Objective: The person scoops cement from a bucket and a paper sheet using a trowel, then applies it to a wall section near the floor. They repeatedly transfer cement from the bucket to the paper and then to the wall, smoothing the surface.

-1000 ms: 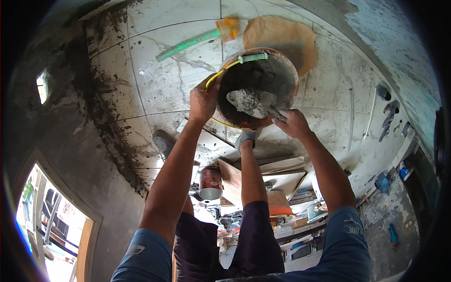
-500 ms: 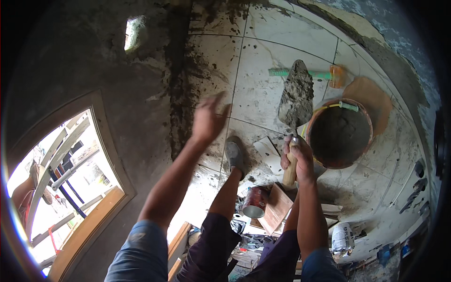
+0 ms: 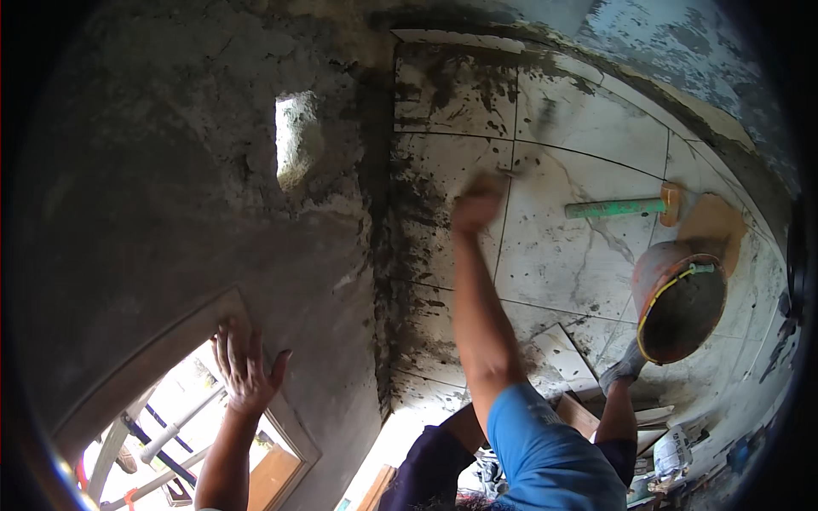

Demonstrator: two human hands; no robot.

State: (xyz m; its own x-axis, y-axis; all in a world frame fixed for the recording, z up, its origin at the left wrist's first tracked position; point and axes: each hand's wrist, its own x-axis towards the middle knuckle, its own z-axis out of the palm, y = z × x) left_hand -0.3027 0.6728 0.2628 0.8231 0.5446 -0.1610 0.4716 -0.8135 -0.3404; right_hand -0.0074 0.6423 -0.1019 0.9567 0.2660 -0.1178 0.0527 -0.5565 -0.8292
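Observation:
My left hand (image 3: pixel 247 370) is open, its fingers spread against the edge of the window frame (image 3: pixel 175 362) in the grey wall. Stretched forward over the tiles, my right hand (image 3: pixel 480 204) is smeared by motion and closed. A short blurred piece of the trowel (image 3: pixel 509 173) shows just past its fingers; the blade cannot be made out. To the right of that arm stands a bucket (image 3: pixel 682 307) with grey mortar inside and a yellow handle at its rim. A hammer (image 3: pixel 613 208) with a green handle and orange head lies beyond it.
Mortar-spattered white tiles (image 3: pixel 562 255) meet the rough grey wall (image 3: pixel 281 255) at a dark mortar-smeared joint. A loose tile piece (image 3: pixel 564 353) lies near my foot (image 3: pixel 624 366). A white bag (image 3: pixel 671 451) and rubble lie at the lower right. The wall has a small bright hole (image 3: pixel 296 140).
My left hand has moved left and down to the window frame. My right hand has swung left and forward with the trowel, away from the bucket. The view has shifted toward the wall.

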